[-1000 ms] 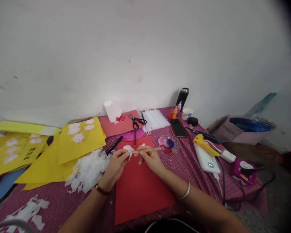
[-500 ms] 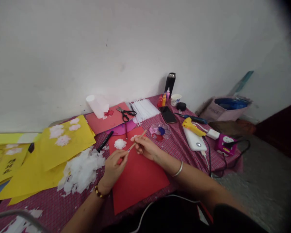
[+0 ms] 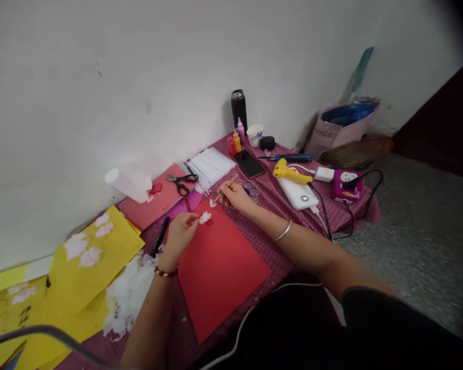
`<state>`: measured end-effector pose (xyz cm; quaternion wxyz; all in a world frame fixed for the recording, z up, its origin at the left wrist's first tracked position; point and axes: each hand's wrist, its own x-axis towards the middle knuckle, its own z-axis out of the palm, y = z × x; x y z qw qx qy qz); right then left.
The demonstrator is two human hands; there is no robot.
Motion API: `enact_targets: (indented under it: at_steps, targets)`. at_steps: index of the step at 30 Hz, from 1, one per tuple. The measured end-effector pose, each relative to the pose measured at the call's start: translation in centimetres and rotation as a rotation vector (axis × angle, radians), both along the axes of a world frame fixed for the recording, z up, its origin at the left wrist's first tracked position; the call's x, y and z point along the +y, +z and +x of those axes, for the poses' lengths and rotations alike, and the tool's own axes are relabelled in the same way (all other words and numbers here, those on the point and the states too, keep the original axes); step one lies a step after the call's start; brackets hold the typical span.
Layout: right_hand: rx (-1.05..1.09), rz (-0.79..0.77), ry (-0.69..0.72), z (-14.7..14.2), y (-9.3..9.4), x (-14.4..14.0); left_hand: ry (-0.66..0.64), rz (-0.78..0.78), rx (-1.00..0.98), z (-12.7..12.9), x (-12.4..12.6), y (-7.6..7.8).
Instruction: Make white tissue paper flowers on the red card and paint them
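The left hand (image 3: 178,234) pinches a white paper tuft (image 3: 205,218) over the red sheet (image 3: 219,262). The right hand (image 3: 235,197) has its fingers closed around a thin stick (image 3: 226,188). Best to press gently and keep the tuft steady.

Scissors (image 3: 181,181) lie behind the paper sheet (image 3: 219,267), phone (image 3: 249,163) to their right, glue gun (image 3: 291,173) further right.

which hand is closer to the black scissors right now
Left. The left hand sits at the near corner of the red sheet, below the black scissors. The right hand holds a thin stick farther off, toward the phone.
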<state>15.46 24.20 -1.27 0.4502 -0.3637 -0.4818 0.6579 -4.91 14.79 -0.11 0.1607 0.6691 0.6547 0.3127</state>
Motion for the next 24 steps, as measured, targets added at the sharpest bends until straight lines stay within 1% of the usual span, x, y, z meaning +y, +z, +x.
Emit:
enact_targets:
  at_steps: [4,7,12,15,19,24]
  targets:
    - [-0.064,0.079,0.022,-0.3,-0.9,0.3,-0.093,-0.001,0.102,1.3,0.6,-0.4]
    - [-0.124,0.140,0.042,-0.4,-1.4,0.5,-0.113,0.002,0.177,1.9,1.5,-0.9]
    - [-0.202,0.239,0.053,-0.5,-2.0,0.8,-0.094,-0.019,0.249,2.6,3.3,-2.1]
    - [-0.229,0.285,0.064,-0.5,-2.1,0.6,-0.048,-0.043,0.252,2.5,3.9,-2.5]
    - [-0.247,0.321,0.107,-0.9,-2.3,0.2,0.021,-0.091,0.218,1.6,3.9,-2.6]
    - [-0.309,0.388,0.147,-1.5,-3.1,0.0,0.056,-0.134,0.168,0.6,3.6,-2.6]
